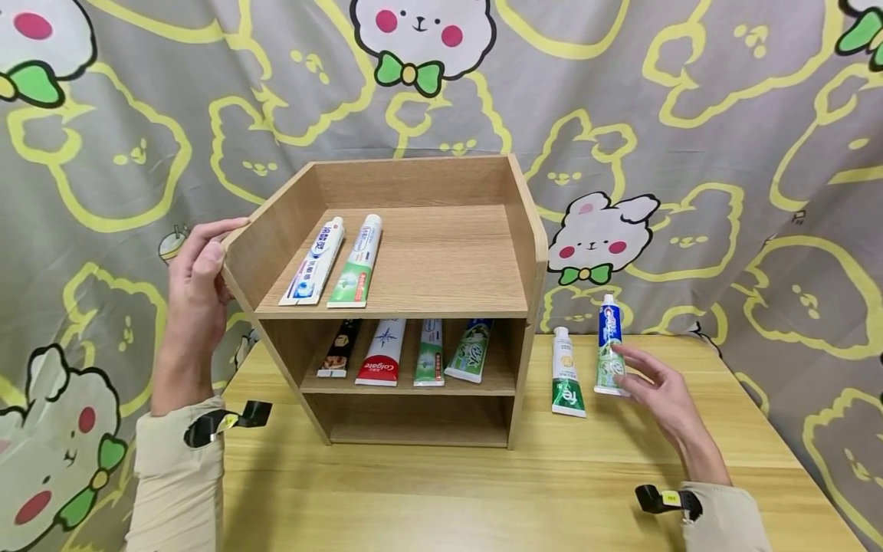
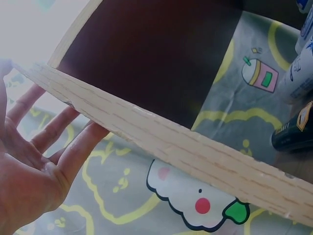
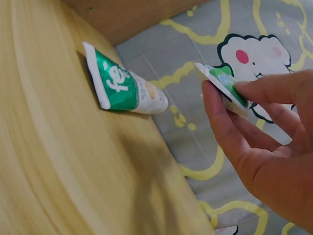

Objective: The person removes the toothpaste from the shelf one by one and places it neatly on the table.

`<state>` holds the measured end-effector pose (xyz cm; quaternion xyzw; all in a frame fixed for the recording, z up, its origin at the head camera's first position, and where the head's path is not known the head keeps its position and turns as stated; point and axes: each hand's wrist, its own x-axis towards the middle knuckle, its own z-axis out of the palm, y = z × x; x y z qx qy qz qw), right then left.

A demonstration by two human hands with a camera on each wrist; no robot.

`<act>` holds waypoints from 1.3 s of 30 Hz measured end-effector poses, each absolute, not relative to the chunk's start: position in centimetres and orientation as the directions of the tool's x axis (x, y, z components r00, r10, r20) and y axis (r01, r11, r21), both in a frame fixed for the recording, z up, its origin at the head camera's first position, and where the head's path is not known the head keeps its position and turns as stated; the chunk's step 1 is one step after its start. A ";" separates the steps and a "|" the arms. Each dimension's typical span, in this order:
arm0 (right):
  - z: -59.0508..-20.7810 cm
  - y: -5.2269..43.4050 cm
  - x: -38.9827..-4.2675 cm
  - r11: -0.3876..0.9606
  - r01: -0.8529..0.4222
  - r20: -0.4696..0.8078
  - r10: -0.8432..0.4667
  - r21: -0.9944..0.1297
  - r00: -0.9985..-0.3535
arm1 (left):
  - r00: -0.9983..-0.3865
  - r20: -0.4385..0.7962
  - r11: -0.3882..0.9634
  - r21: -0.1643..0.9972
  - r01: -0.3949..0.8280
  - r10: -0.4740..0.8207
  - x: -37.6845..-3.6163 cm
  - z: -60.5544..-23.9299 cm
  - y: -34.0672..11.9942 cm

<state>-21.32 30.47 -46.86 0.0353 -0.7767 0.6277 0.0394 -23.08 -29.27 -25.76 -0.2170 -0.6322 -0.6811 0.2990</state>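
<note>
My left hand (image 1: 198, 287) grips the upper left side of a small wooden shelf unit (image 1: 444, 257), its thumb by the front edge. In the left wrist view its fingers (image 2: 90, 147) lie along the side board (image 2: 161, 132). Off to the right, my right hand (image 1: 655, 391) pinches the lower end of a blue and green toothpaste tube (image 1: 610, 330) between thumb and fingers. The right wrist view shows that tube's flat end (image 3: 226, 87) held up. Nearest to it lies a white and green toothpaste tube (image 1: 567, 376) on the table.
On the shelf's top board lie a white-blue toothpaste tube (image 1: 317, 261) and a white-green one (image 1: 357, 261). The middle level holds several tubes, among them a red Colgate tube (image 1: 382, 356). A patterned curtain (image 1: 759, 153) hangs behind the wooden table (image 1: 441, 498).
</note>
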 end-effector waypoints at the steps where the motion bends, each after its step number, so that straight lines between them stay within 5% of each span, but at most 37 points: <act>1: -47.1 30.5 -21.4 0.205 -0.106 0.106 -0.010 -0.973 -0.994 | -0.727 0.674 -0.021 0.731 0.682 -0.132 -23.1 -25.8 -29.3; 39: -51.3 30.3 -22.3 0.289 0.088 -0.077 0.049 -0.953 -0.996 | -0.729 0.672 -0.001 0.735 0.678 -0.127 -23.0 -25.8 -29.3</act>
